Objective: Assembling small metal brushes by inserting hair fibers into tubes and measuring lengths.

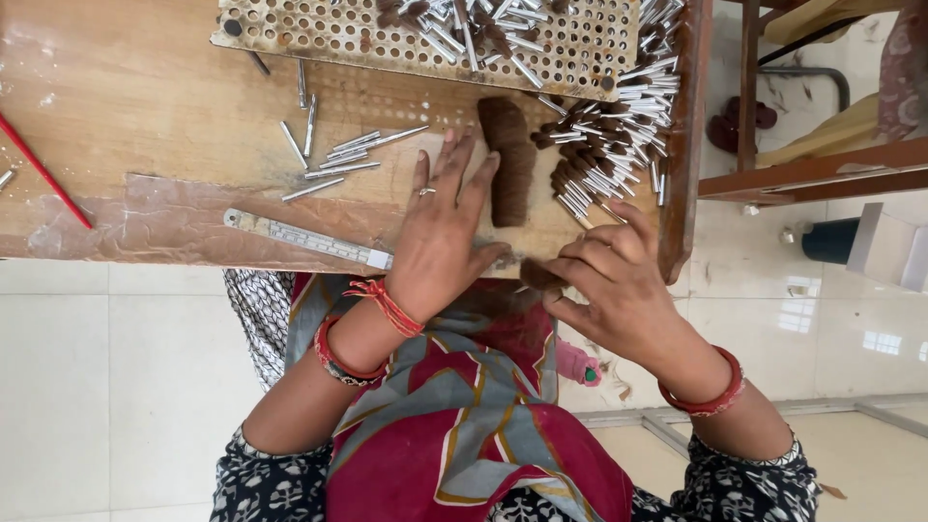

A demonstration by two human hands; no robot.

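Observation:
My left hand (447, 224) lies flat on the wooden table (135, 106), fingers spread, fingertips touching a dark brown bundle of hair or fibre (507, 159). My right hand (611, 280) pinches a small brown tuft (537, 275) at the table's near edge, between thumb and fingers. A heap of small metal tubes with brown tufted ends (609, 145) lies just beyond my right hand.
A perforated board (319, 34) with more metal tubes sits at the back. Loose metal tubes (338, 159) and a steel ruler (304, 238) lie left of my left hand. A red stick (43, 174) is at far left. Wooden furniture (812, 172) stands right.

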